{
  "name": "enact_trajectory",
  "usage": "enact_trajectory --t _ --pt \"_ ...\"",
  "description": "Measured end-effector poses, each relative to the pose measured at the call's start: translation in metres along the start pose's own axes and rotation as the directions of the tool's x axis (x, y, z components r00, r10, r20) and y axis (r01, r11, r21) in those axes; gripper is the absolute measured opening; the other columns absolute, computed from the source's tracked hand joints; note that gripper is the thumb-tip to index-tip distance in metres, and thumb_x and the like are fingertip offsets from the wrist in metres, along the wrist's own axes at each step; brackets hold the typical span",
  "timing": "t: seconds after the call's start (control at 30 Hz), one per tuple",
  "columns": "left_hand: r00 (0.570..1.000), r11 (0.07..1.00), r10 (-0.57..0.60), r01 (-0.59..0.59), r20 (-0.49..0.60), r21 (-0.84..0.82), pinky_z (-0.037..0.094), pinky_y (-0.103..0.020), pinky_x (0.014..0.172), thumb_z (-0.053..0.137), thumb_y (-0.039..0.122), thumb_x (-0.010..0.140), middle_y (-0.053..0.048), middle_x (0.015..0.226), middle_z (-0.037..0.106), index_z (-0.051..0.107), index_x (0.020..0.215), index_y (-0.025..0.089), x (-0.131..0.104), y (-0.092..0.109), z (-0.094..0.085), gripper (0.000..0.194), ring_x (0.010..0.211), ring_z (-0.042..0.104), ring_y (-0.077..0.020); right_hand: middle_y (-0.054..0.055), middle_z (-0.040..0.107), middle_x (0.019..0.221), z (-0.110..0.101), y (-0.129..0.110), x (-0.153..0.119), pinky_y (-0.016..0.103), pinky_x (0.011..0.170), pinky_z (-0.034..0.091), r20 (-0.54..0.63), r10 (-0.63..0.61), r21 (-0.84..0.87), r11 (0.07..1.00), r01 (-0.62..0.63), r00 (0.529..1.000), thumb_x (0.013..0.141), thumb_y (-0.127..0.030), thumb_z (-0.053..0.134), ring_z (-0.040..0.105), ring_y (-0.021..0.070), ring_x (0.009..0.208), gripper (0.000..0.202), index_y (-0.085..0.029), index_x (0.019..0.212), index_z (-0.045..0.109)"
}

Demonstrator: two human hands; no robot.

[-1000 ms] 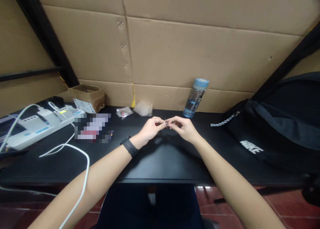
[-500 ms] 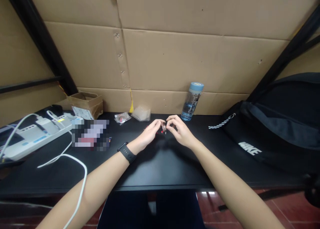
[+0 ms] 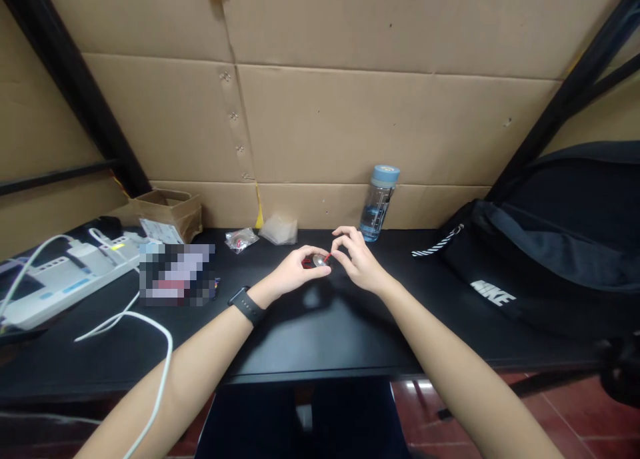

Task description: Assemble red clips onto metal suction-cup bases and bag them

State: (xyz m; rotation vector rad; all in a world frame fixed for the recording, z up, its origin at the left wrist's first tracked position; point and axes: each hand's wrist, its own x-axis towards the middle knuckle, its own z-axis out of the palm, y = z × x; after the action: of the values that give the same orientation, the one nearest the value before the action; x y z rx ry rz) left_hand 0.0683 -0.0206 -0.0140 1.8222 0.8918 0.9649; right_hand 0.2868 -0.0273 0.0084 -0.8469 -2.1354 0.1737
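Observation:
Above the black tabletop (image 3: 320, 342), my left hand (image 3: 295, 270) grips a small round silvery disc (image 3: 319, 262) between thumb and fingers. A little red shows beside the disc, under my left fingers. My right hand (image 3: 357, 260) pinches a thin red piece (image 3: 327, 257) at the disc's right edge; its far end meets the disc, though whether it is joined to it I cannot make out. The exact kind of both parts is too small to tell. A dark watch (image 3: 247, 305) is on my left wrist.
Behind my hands stand a water bottle (image 3: 379, 205) and several clear bags (image 3: 279, 229), with a small bag holding something red (image 3: 241, 239). Leftward lie a cardboard box (image 3: 173, 212), a power strip (image 3: 65, 289) and a white cable (image 3: 167, 342). A black backpack (image 3: 545, 259) fills the right.
My left hand has turned so the disc's face shows, where before it was edge-on. The red piece in my right fingers has come into sight. The view has shifted slightly.

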Motion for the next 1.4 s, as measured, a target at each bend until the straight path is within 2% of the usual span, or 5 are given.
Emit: enact_trajectory --t 0.37,0.57,0.77,1.1,1.4 --pt "0.994 0.813 0.111 -0.094 0.006 0.574 0.037 -0.05 0.11 0.068 0.055 0.088 -0.004 0.129 0.066 0.071 0.12 0.032 -0.008 0.01 -0.007 0.039 0.122 0.055 -0.0289 0.013 0.053 0.126 -0.003 0.007 0.0 0.047 0.105 0.042 0.084 0.001 -0.079 0.997 0.006 0.996 0.102 -0.023 0.049 0.05 0.0263 0.116 0.009 -0.022 0.098 0.057" --pt "0.992 0.712 0.097 -0.012 -0.081 0.702 0.038 -0.052 0.103 0.058 0.048 0.096 -0.004 0.131 0.064 0.068 0.122 0.033 -0.007 0.006 -0.018 0.031 0.125 0.05 -0.0314 0.012 0.057 0.125 -0.007 0.036 -0.004 0.046 0.095 0.043 0.105 0.152 -0.305 0.945 -0.113 0.983 0.1 -0.022 0.051 0.05 0.0287 0.114 0.01 -0.021 0.095 0.06" --pt "0.992 0.572 0.125 -0.097 0.031 0.815 0.037 -0.046 0.097 0.074 0.027 0.083 -0.003 0.122 0.062 0.077 0.096 0.032 -0.007 -0.006 -0.038 0.015 0.121 0.046 -0.0306 0.012 0.06 0.122 -0.002 0.058 -0.008 0.043 0.089 0.042 0.121 0.267 -0.452 0.872 -0.187 0.956 0.097 -0.019 0.054 0.051 0.0289 0.111 0.01 -0.021 0.092 0.061" --pt "0.981 0.523 0.124 -0.192 0.148 0.831 0.034 -0.042 0.092 0.078 0.032 0.085 -0.004 0.116 0.06 0.08 0.091 0.036 -0.005 -0.017 -0.042 0.007 0.117 0.045 -0.0284 0.009 0.066 0.103 -0.029 0.071 -0.006 0.034 0.089 0.048 0.136 0.247 -0.253 0.945 -0.208 0.959 0.096 -0.017 0.054 0.062 0.0207 0.096 0.013 -0.018 0.099 0.067" --pt "0.977 0.534 0.129 -0.211 0.168 0.819 0.037 -0.04 0.09 0.07 0.032 0.09 -0.006 0.111 0.061 0.076 0.093 0.028 -0.006 -0.015 -0.033 0.008 0.112 0.048 -0.027 0.005 0.075 0.107 -0.07 0.076 -0.021 0.032 0.083 0.055 0.47 0.421 -0.165 0.905 -0.391 0.776 0.064 -0.033 0.088 0.07 0.0219 0.093 0.058 -0.023 0.119 0.071"
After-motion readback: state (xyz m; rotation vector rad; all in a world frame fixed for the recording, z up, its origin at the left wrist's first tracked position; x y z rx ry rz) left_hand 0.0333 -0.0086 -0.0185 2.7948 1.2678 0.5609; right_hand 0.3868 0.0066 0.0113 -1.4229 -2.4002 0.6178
